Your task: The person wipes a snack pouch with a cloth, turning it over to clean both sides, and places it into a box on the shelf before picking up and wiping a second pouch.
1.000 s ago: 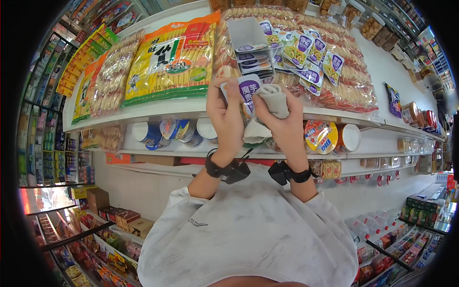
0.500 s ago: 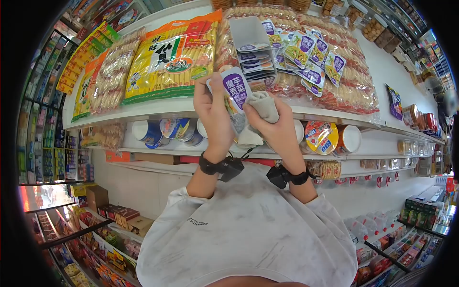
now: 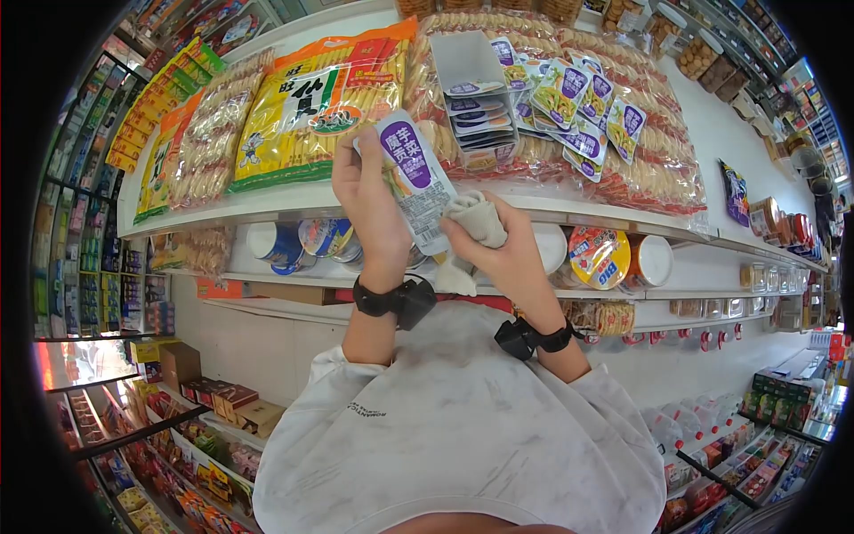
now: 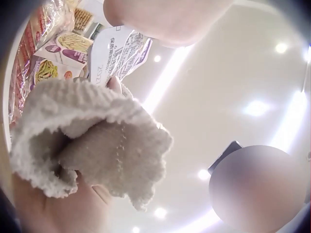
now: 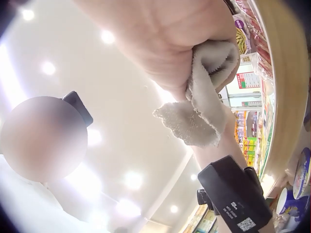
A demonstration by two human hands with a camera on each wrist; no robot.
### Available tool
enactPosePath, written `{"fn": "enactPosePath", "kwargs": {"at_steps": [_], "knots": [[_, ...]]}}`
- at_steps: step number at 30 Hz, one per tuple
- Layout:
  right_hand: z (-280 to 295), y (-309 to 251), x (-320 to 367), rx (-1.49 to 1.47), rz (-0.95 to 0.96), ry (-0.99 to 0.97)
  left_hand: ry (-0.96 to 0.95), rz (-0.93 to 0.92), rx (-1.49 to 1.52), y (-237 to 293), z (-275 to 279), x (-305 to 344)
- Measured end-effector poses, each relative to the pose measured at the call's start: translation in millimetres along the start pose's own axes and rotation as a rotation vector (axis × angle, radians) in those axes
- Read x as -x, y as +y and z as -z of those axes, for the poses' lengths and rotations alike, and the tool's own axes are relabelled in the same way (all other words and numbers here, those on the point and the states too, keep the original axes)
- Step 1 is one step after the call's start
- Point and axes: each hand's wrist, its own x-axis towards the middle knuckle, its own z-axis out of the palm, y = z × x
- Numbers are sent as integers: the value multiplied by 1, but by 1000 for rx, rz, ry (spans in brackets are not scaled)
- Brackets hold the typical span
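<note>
In the head view my left hand holds a white and purple snack packet by its left edge, tilted above the shelf's front edge. My right hand grips a bunched grey-white cloth, its rolled top right at the packet's lower right edge. A loose end of the cloth hangs below the fingers. In the left wrist view, the cloth shows a ragged hem, and the packet's printed back stands behind it. Beyond the packet, an open grey box holds several similar packets.
Loose purple-labelled packets lie on bagged biscuits right of the box. A big yellow rice-cracker bag lies to the left. Under the upper shelf's front edge stand tubs, including a red and yellow one.
The left hand has moved left and slightly down with the packet, showing more of its face. The right hand has shifted a little left and down, with the cloth now near the packet's lower edge.
</note>
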Motion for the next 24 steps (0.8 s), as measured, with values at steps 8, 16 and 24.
{"fn": "enactPosePath", "kwargs": {"at_steps": [8,16,24], "knots": [[1,0,15,17,-48,-9,124,-47,0,3,15,-21],[23,2,12,-154,-109,571,0,-164,-178,30,12,-10],[4,-26,-14,-168,-32,307,-235,-13,-134,1,-29,42]]}}
